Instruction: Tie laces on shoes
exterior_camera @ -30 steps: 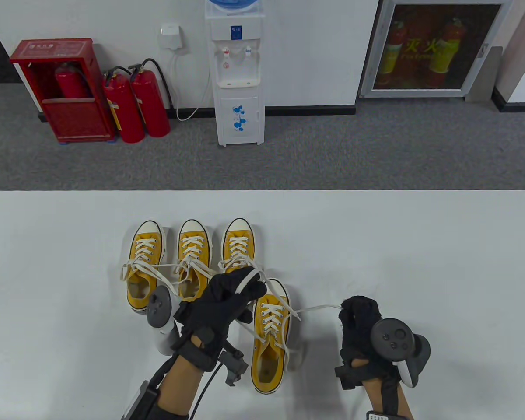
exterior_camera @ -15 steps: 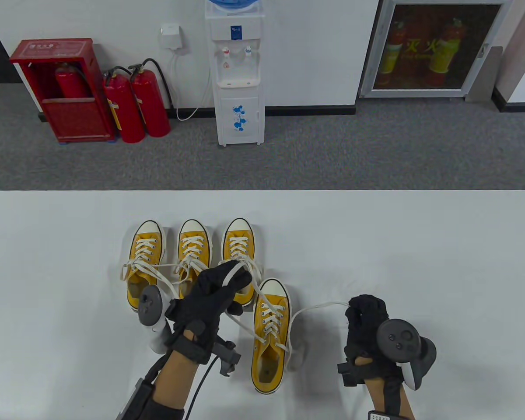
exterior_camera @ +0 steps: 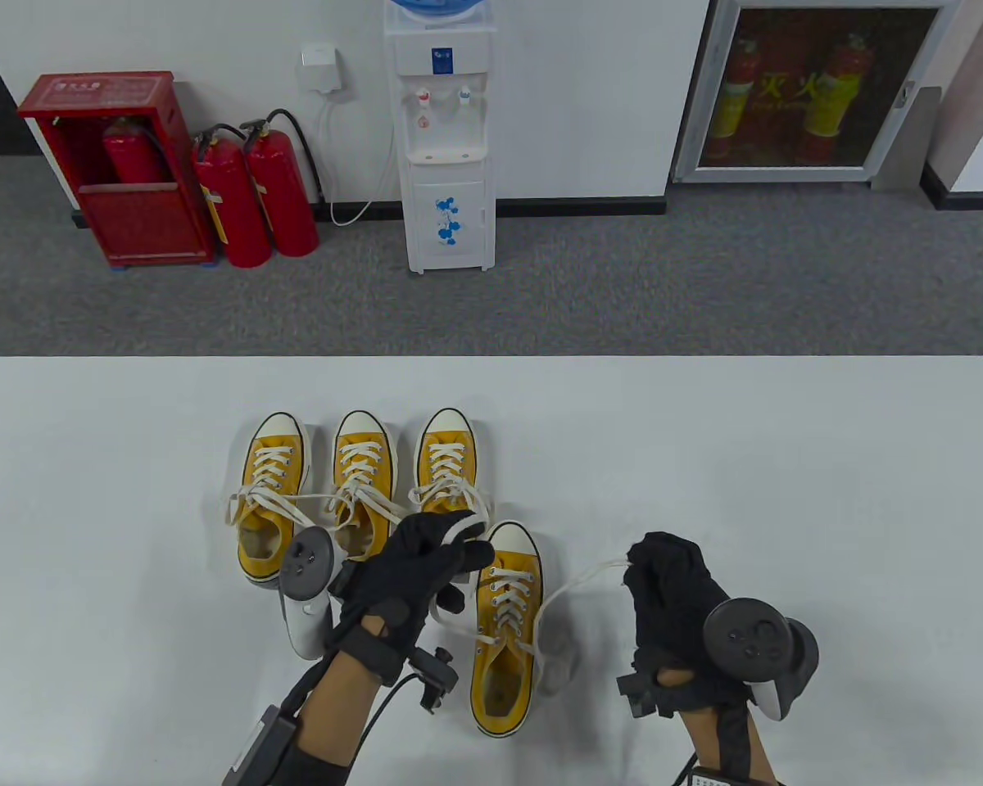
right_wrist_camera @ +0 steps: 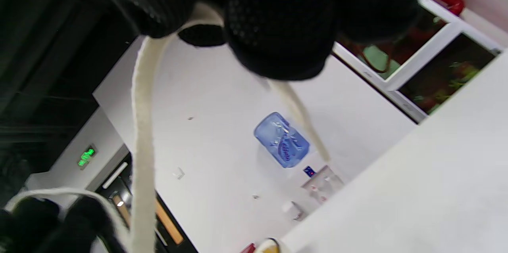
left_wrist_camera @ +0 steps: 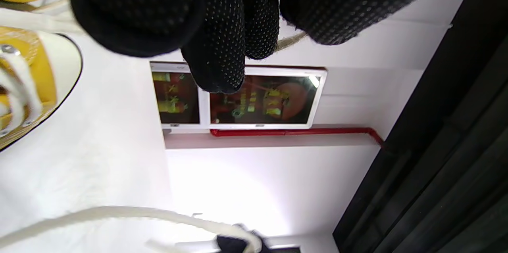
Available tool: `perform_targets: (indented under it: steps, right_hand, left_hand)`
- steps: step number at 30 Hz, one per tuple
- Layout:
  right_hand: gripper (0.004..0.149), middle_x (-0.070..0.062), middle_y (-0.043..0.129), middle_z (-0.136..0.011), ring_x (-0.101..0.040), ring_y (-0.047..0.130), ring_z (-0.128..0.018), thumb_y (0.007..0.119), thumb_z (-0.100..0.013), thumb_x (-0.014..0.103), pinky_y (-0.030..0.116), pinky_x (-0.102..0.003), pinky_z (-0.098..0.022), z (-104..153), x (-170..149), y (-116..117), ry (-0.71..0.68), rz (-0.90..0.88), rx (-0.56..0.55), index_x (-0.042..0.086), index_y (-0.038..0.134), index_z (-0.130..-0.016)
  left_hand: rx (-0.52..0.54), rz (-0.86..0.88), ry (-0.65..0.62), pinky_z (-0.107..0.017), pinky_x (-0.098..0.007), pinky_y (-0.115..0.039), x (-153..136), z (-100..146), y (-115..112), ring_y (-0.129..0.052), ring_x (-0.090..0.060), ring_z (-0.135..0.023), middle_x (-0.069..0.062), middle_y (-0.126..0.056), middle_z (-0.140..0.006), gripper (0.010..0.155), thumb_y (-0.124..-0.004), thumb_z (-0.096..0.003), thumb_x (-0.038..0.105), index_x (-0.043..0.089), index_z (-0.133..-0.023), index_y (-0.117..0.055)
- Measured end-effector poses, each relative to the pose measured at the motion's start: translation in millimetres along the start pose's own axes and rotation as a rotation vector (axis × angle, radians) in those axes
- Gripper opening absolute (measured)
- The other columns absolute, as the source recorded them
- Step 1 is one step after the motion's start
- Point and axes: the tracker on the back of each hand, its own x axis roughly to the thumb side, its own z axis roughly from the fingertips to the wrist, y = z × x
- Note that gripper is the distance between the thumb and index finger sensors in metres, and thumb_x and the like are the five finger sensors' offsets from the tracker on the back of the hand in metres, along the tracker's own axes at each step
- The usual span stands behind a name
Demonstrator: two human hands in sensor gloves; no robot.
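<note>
**Yellow shoe, both lace ends held**

Yellow canvas marks the near shoe (exterior_camera: 504, 626), standing on the white table (exterior_camera: 786, 458) just in front of three matching shoes (exterior_camera: 360, 479). From the table view, the left hand (exterior_camera: 414, 573) pinches one lace end (exterior_camera: 459, 534) above the toe, and the right hand (exterior_camera: 668, 610) grips the other lace end (exterior_camera: 586, 573), which runs slack to the eyelets.

In the left wrist view, gloved fingers (left_wrist_camera: 226, 39) curl close together; a strand shows between them.

In the right wrist view, fingers (right_wrist_camera: 278, 27) close round the lace (right_wrist_camera: 143, 146).

Judged from this, the first cross comes next: even tension on both ends, hands kept low over the tongue, clear of the neighbouring shoes' laces.
</note>
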Motion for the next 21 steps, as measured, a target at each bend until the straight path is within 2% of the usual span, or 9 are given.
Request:
perform_targets:
  steps: [11, 17, 21]
  right_hand:
    - [0.043, -0.006, 0.073, -0.091, -0.013, 0.095, -0.043, 0.074, -0.043, 0.038, 0.08, -0.043, -0.043, -19.5, 72.9, 8.9, -0.205, -0.036, 0.009, 0.019, 0.076, -0.081]
    - [0.042, -0.005, 0.073, -0.092, -0.015, 0.094, -0.045, 0.076, -0.043, 0.038, 0.078, -0.045, -0.046, -25.5, 89.7, 13.9, -0.247, -0.049, 0.016, 0.02, 0.078, -0.081]
    - [0.042, -0.005, 0.073, -0.092, -0.015, 0.094, -0.047, 0.076, -0.043, 0.038, 0.077, -0.045, -0.047, -30.0, 92.2, 10.5, -0.233, -0.088, 0.006, 0.02, 0.078, -0.081]
  left_hand:
    - [-0.07, -0.134, 0.033, -0.032, -0.037, -0.09, -2.6, -4.4, -18.6, -0.109, -0.021, -0.057, -0.004, -0.085, -0.1, 0.042, -0.082, -0.0481, 0.047, 0.03, -0.086, -0.074]
    - [-0.108, -0.166, 0.036, -0.03, -0.037, -0.088, -5.6, -4.4, -30.9, -0.106, -0.021, -0.046, -0.005, -0.087, -0.095, 0.045, -0.08, -0.048, 0.052, 0.029, -0.086, -0.074]
    - [-0.11, -0.22, 0.027, -0.029, -0.036, -0.088, -4.3, -3.2, -35.1, -0.105, -0.02, -0.043, -0.003, -0.088, -0.091, 0.055, -0.077, -0.0466, 0.062, 0.029, -0.091, -0.073]
